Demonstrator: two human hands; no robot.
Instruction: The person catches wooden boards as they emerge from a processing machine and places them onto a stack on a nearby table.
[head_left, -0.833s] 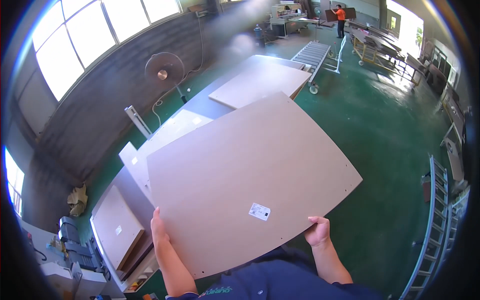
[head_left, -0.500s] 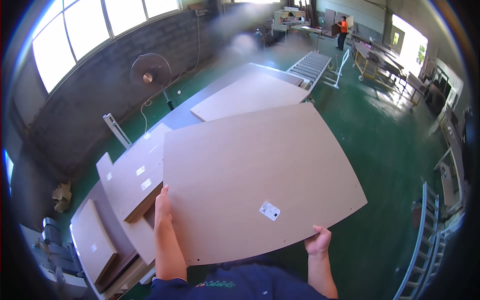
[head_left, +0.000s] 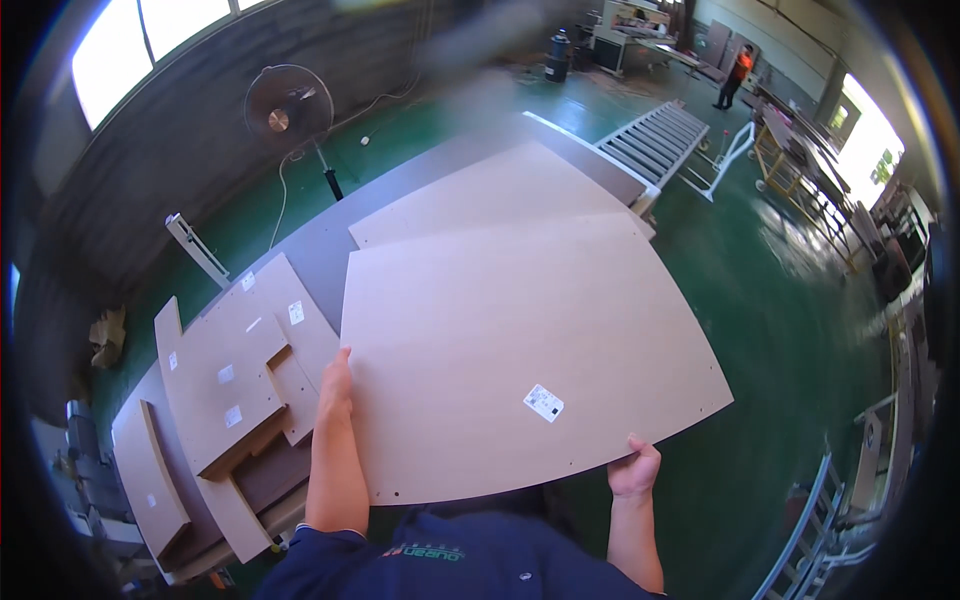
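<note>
Panels point(head_left: 530, 310) bear white labels point(head_left: 543, 403), too small to read; the shirt point(head_left: 490, 572), green lettering point(head_left: 434, 554).

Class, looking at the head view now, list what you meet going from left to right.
Brown bundle → white post → left hand → label on the held board → right hand → ladder-like frame.

Board point(head_left: 530, 320): between left hand point(head_left: 336, 388) and right hand point(head_left: 634, 469).
Panel stack point(head_left: 225, 350): on desk point(head_left: 400, 188), left of board.
Fan point(head_left: 289, 105): left, past desk.
Rollers point(head_left: 655, 142): at desk's far end.
</note>
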